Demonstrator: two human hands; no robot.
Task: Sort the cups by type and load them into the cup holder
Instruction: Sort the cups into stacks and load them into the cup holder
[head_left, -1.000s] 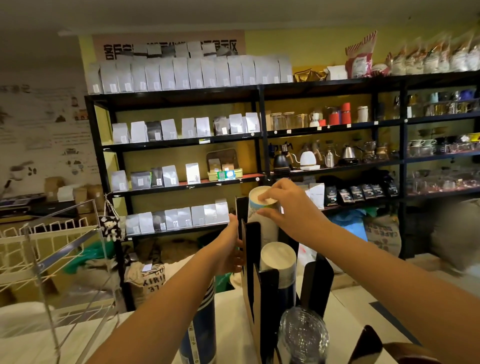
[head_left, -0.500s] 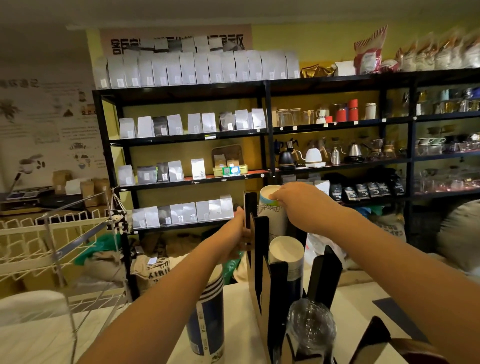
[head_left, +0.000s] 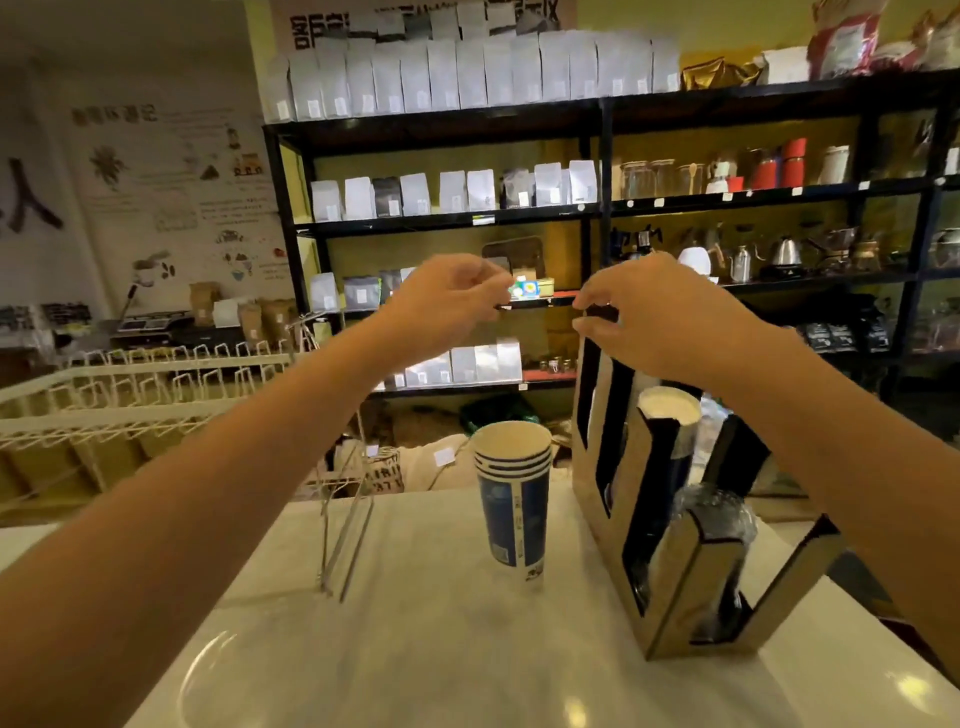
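Observation:
A brown and black stepped cup holder (head_left: 670, 587) stands on the white counter (head_left: 415, 654) at the right. Its middle slot holds a stack of paper cups with a white top (head_left: 669, 410), and its front slot holds clear plastic cups (head_left: 711, 514). My right hand (head_left: 660, 322) hovers at the top of the tall rear slot with loosely curled fingertips by its edge; what is in that slot is hidden. My left hand (head_left: 447, 306) hangs in the air to the left with relaxed, curled fingers and holds nothing. A stack of blue paper cups (head_left: 514, 499) stands upright on the counter left of the holder.
A thin metal wire stand (head_left: 345, 519) stands on the counter left of the blue cups. A white wire rack (head_left: 130, 395) fills the left side. Black shelves (head_left: 597, 213) with bags, jars and kettles line the back wall.
The paper cups my right hand held above the rear slot no longer show above it. My left hand has come off the holder's side and risen. The view has shifted left.

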